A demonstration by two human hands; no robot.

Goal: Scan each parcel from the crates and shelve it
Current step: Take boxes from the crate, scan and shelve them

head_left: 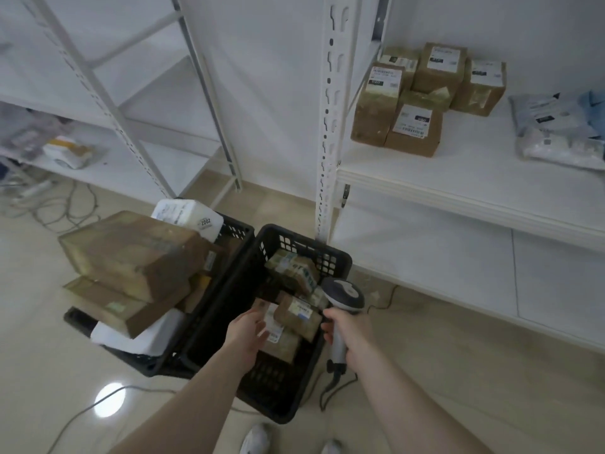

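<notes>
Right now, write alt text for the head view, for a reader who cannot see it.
A person's left hand reaches onto a small labelled parcel in a black crate on the floor, while the right hand grips a barcode scanner. A second crate holds larger boxes; cardboard parcels sit on a white shelf.

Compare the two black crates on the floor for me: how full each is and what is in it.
The left crate is heaped above its rim with large brown boxes and white parcels; the right crate holds only a few small brown parcels, low inside, with bare floor showing. The left hand reaches into the right crate only. Both are black lattice plastic.
</notes>
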